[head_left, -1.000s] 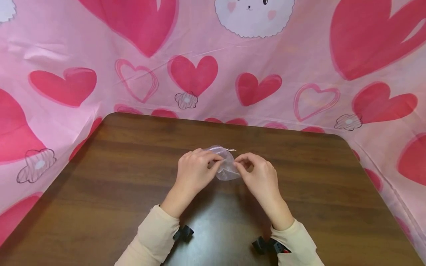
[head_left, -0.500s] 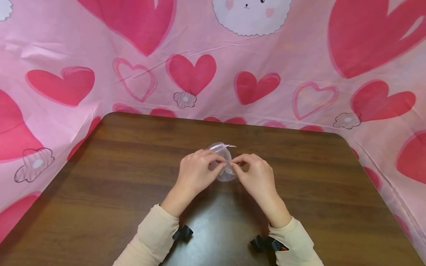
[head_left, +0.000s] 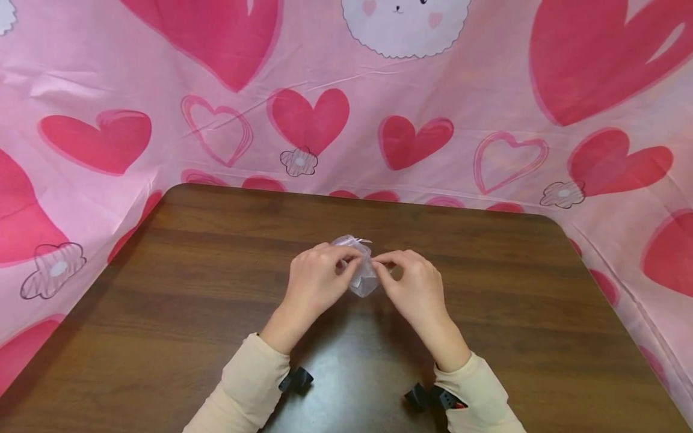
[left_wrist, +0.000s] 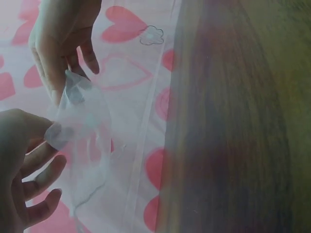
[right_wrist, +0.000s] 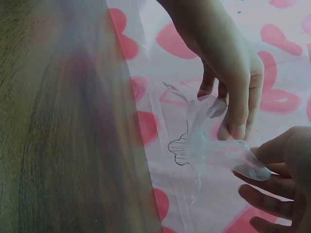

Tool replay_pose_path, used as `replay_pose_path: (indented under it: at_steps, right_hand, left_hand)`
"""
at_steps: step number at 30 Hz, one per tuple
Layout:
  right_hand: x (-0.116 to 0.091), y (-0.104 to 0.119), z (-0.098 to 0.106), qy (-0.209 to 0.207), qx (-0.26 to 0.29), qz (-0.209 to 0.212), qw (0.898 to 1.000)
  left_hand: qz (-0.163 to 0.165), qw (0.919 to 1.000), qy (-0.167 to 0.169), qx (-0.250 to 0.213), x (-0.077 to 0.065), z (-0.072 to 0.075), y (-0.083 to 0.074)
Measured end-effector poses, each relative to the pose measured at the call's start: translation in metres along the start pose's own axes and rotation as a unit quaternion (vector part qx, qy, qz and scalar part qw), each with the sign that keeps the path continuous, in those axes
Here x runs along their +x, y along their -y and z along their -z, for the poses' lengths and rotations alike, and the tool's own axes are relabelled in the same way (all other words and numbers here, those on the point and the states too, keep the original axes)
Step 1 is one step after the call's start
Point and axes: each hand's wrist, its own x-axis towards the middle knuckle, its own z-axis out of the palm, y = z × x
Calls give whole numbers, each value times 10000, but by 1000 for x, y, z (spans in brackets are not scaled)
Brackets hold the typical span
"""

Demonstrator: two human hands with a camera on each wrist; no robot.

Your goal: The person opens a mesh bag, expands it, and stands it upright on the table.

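A small sheer white drawstring pouch (head_left: 364,284) hangs between my two hands above the table, its thin cord (right_wrist: 175,91) trailing loose on the far side. My left hand (head_left: 316,273) pinches one side of the pouch between thumb and forefinger. From the other side my right hand (head_left: 415,281) pinches its edge in the same way. In the left wrist view the mesh of the pouch (left_wrist: 90,141) is stretched between the fingers of both hands. I cannot make out anything inside it.
A brown wooden table (head_left: 206,288) with rounded far corners lies under the hands. Pink cloth (head_left: 346,72) printed with hearts hangs behind it and at both sides. Black camera mounts (head_left: 296,380) sit at the cuffs of the beige sleeves (head_left: 243,379).
The hands came together at the pouch, then drew slightly apart. The pouch has shifted a little left and changed its folds, and the right hand has moved slightly left.
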Motion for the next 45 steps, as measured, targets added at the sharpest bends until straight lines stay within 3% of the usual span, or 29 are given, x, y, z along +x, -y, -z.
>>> replay_pose_path:
  at_steps: [7,15,20,27,32,37,45]
  right_hand:
    - [1,2,0,-186,149,-64,9997]
    - [1,4,0,-98,307,51,9995]
    - [0,3,0,-133,271,5,9995]
    - [0,2,0,-444,378,-30,9983]
    - [0,3,0,-415,486,-1,9980]
    - [2,3,2,-379,914,-85,9951]
    - [4,2,4,-111,1734,-22,9848]
  left_hand:
    - [-50,9998,199,33,1,1,-2]
    - [522,9977,-203,-371,2,5,-1]
    - [794,9940,-194,-722,3,8,0]
    - [764,9941,242,-734,3,8,-1]
    - [690,9941,127,-822,3,8,0]
    - [906,9903,-218,-1030,3,10,1]
    - [969,9869,-212,-1271,4,9,-1]
